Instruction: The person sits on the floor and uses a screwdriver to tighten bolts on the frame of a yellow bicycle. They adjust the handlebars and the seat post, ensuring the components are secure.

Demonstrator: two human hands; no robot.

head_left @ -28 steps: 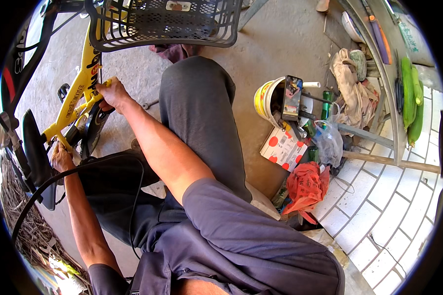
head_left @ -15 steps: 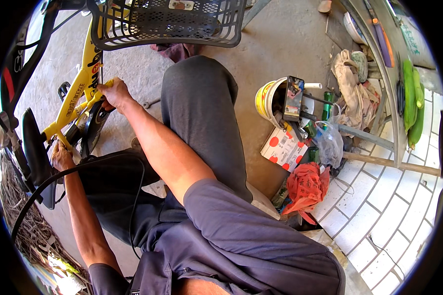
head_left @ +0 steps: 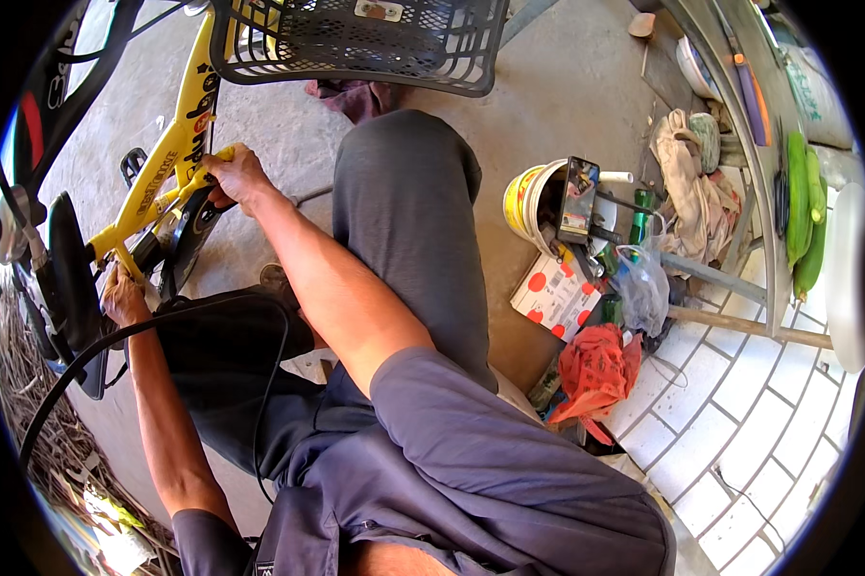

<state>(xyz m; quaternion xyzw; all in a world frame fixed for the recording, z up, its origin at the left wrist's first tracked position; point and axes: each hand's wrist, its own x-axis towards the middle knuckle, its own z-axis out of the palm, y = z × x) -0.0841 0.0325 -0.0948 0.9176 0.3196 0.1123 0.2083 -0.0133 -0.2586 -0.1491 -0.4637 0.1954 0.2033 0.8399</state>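
Right hand (head_left: 233, 179) grips the yellow bicycle frame (head_left: 168, 163); left hand (head_left: 122, 294) clasps a lower frame tube (head_left: 116, 252) beside the black saddle (head_left: 72, 278).

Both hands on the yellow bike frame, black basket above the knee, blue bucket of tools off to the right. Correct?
Not quite: the bucket is yellow, not blue, per the head view. The rest holds: left hand and right hand on the yellow bike frame, black basket above the knee.

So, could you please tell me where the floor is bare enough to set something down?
Bare concrete floor lies between the black mesh basket and yellow plastic bucket. Around the bucket and red plastic bag it is crowded.
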